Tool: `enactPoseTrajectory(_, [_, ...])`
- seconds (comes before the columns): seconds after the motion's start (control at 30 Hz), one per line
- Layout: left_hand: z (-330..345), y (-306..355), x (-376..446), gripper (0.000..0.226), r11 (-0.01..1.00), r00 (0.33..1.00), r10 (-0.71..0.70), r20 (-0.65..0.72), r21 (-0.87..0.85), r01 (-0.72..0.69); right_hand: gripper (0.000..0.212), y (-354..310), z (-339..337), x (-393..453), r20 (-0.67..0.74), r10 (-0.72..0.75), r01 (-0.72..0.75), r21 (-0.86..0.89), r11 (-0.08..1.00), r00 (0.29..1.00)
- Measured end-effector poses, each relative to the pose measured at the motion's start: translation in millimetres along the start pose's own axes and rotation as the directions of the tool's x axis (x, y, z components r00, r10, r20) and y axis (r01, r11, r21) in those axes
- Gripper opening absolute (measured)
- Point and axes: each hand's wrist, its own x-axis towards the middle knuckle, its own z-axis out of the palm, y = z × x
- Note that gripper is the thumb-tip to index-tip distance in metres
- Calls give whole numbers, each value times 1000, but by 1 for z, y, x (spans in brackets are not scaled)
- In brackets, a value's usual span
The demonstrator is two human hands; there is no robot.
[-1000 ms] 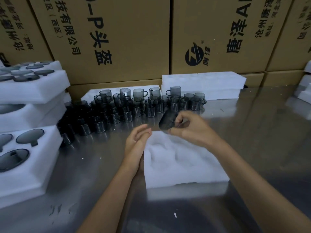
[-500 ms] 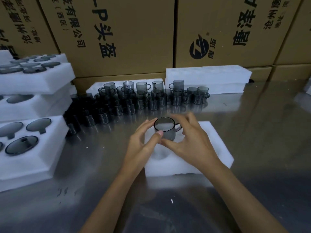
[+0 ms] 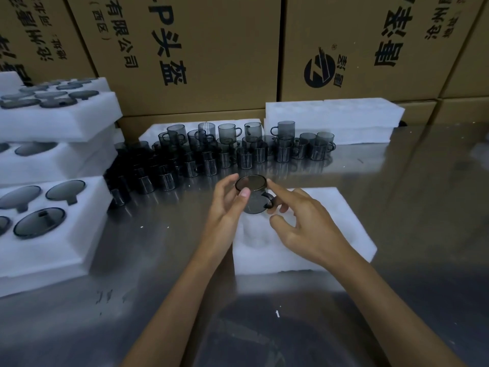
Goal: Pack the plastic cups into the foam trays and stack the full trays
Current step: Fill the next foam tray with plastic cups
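A smoky grey plastic cup [image 3: 252, 200] with a side handle stands upright over the far left corner of a white foam tray [image 3: 325, 234] on the steel table. My left hand [image 3: 227, 205] pinches the cup's wall between thumb and fingers. On the other side, my right hand [image 3: 299, 223] touches the cup's rim with its index fingertip. Its other fingers lie loosely by the handle, and its thumb is off the cup. The tray's other pockets hold nothing. Several loose cups [image 3: 225, 152] of the same kind crowd the table behind.
At the left, filled foam trays [image 3: 60, 242] lie near the front and more are stacked [image 3: 60, 117] behind them. Unfilled foam trays [image 3: 333, 115] lie at the back right. Cardboard boxes [image 3: 190, 49] wall off the far side. Bare steel table [image 3: 428, 207] extends to the right.
My right hand brought the cup over the tray and turned it mouth-up. My left hand took hold of it, and the right hand's grip has loosened to a fingertip touch.
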Motion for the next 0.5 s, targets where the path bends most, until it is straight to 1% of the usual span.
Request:
enactPoseTrajectory(0.1, [-2, 0, 4, 27, 1000, 1000, 6, 0, 0, -6, 62, -1, -1, 1, -60, 17, -13, 57, 998, 998])
enactPoseTrajectory(0.2, [-1, 2, 6, 30, 1000, 999, 2, 37, 23, -3, 50, 2, -1, 4, -104, 65, -56, 86, 995, 992])
enactPoseTrajectory(0.3, [-2, 2, 10, 39, 999, 999, -20, 49, 31, 19, 50, 8, -2, 5, -60, 93, -85, 135, 987, 994])
enactPoseTrajectory(0.37, [-4, 2, 12, 41, 998, 998, -41, 56, 40, 39, 50, 10, -2, 5, -12, 78, -76, 126, 989, 997])
enactPoseTrajectory(0.5, [-2, -1, 11, 40, 992, 991, -93, 97, 90, 84, 43, 11, -1, 7, -29, 98, -95, 71, 993, 995])
